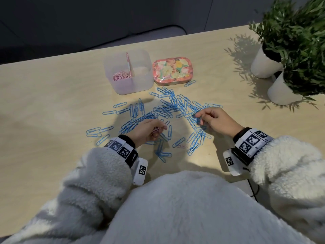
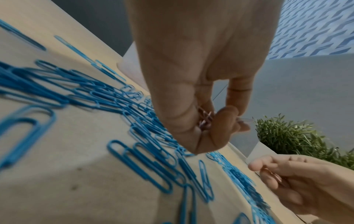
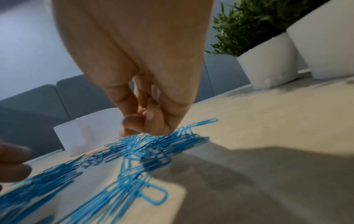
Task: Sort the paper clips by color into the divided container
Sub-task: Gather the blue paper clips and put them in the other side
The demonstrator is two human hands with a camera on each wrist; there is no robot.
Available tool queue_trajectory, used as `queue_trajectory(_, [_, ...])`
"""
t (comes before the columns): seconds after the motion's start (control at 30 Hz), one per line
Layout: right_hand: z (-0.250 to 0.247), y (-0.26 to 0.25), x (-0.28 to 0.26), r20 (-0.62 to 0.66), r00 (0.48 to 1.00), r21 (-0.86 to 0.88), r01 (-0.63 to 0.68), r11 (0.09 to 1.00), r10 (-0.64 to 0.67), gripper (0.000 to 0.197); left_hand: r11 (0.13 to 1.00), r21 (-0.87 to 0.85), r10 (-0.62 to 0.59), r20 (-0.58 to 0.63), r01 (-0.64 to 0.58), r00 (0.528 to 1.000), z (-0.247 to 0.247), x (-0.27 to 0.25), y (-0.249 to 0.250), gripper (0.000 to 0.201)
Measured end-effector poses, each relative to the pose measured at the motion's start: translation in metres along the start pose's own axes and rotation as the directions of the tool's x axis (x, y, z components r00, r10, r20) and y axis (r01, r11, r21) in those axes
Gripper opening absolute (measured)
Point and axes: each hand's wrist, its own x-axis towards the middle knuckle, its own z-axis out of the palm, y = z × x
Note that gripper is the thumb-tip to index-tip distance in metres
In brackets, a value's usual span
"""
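Note:
Several blue paper clips point(image 1: 168, 106) lie scattered over the wooden table point(image 1: 52, 106). One pink clip point(image 1: 182, 146) lies among them near the front. My left hand point(image 1: 158, 129) hovers over the pile's left part and grips a small bunch of pink clips point(image 2: 205, 119) in its curled fingers. My right hand point(image 1: 200, 117) is over the right part of the pile; its thumb and fingers pinch a thin pink clip point(image 2: 275, 176). The translucent divided container point(image 1: 140, 85) stands behind the pile, with pink clips point(image 1: 121, 76) in its left compartment.
A floral tin point(image 1: 171, 70) sits right of the container, with one blue clip point(image 1: 190, 83) beside it. Two white plant pots point(image 1: 263, 66) point(image 1: 281, 92) stand at the far right. A black cable point(image 1: 253, 189) runs off the near edge.

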Motion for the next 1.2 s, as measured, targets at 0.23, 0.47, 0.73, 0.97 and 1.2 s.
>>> queue_trajectory(0.23, [0.034, -0.010, -0.028, 0.245, 0.969, -0.610, 0.177, 0.772, -0.029, 0.020, 0.996, 0.060, 0.063, 0.012, -0.064, 0.998, 0.006, 0.007, -0.001, 0.029])
queue_trajectory(0.47, [0.058, -0.019, -0.030, 0.374, 0.927, -0.661, 0.285, 0.694, -0.024, 0.012, 0.981, 0.186, 0.091, -0.186, -0.056, 0.978, -0.023, 0.005, 0.014, 0.024])
queue_trajectory(0.73, [0.048, -0.032, -0.015, 0.364, 0.929, -0.406, 0.222, 0.887, -0.066, 0.028, 0.947, 0.224, 0.318, -0.540, -0.231, 0.779, -0.098, 0.020, 0.111, 0.035])
queue_trajectory(0.97, [0.026, -0.086, 0.024, 0.277, 0.957, -0.064, 0.111, 0.992, -0.089, 0.018, 0.980, 0.148, 0.195, -0.650, -0.130, 0.734, -0.122, 0.048, 0.142, 0.026])
queue_trajectory(1.2, [0.050, -0.155, 0.085, 0.098, 0.991, 0.141, 0.075, 0.987, -0.089, 0.022, 0.919, 0.275, 0.394, -0.623, -0.282, 0.676, -0.120, -0.002, 0.108, 0.028])
